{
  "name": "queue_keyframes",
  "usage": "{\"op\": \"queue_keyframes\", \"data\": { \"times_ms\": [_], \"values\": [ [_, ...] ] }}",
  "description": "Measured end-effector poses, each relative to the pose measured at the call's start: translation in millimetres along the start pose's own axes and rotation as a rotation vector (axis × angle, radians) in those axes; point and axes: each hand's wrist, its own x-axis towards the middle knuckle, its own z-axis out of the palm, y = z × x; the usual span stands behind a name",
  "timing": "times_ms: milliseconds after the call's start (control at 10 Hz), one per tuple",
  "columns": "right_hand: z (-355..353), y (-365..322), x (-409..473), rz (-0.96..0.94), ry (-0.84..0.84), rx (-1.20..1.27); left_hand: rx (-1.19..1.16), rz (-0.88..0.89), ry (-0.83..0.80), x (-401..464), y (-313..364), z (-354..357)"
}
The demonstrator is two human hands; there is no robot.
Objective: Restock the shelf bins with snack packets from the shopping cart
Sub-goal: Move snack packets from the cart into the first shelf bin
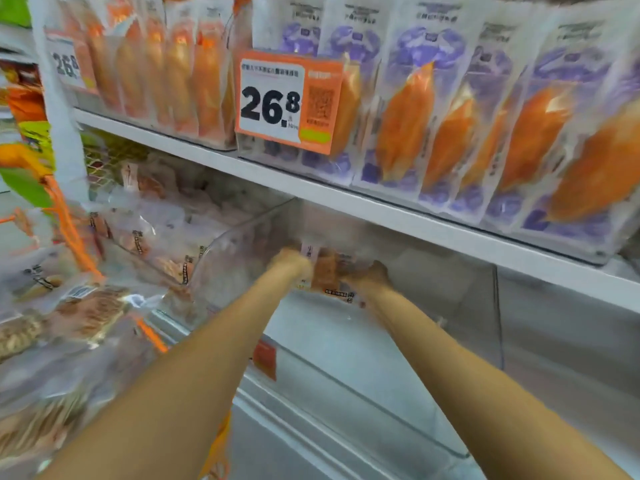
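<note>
The shelf unit fills most of the view, and its upper shelf (311, 188) is already full: a row of purple-and-white packets (408, 109) stands on the right and a row of orange packets (180, 74) on the left, with a price tag (287, 102) hanging in front between them. Below it, the clear shelf bin (346, 348) in front of the person is almost bare, so I judge the restocking of this bin is only at its beginning. The neighbour bin (166, 230) to the left already holds many packets. The shopping cart (69, 334) at the lower left, with orange frame, seems to carry many snack packets more, so much work is left. Both arms reach deep into the bare bin, and the two hands hold one snack packet (329, 271) between them near the back of the bin. The left hand (292, 263) grips its left side and the right hand (367, 275) grips its right side; the picture is blurred, so I cannot tell exactly how each finger lies, only that they seem curled on the packet. For moving, the room is low: the edge of the upper shelf is just above the hands, the clear side wall of the bin is near the left hand, and a divider (498, 313) stands well apart on the right. The front lip of the bin lies under the forearms.
</note>
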Motion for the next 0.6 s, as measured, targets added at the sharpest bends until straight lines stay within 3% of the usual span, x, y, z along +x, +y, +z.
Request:
{"op": "queue_keyframes", "data": {
  "times_ms": [200,300,400,500,600],
  "values": [
    [20,12,48,-0.078,0.151,-0.040,0.033,-0.056,0.052,49,-10,23],
    [26,20,51,-0.129,0.237,-0.118,0.097,-0.045,0.165,54,-15,24],
    [31,30,52,-0.189,0.310,-0.171,0.322,-0.023,0.264,50,-20,20],
    [32,34,52,-0.224,0.348,-0.295,0.511,0.002,0.224,42,-24,19],
    [33,34,53,-0.210,0.363,-0.261,0.619,0.026,0.216,43,-29,17]
  ]
}}
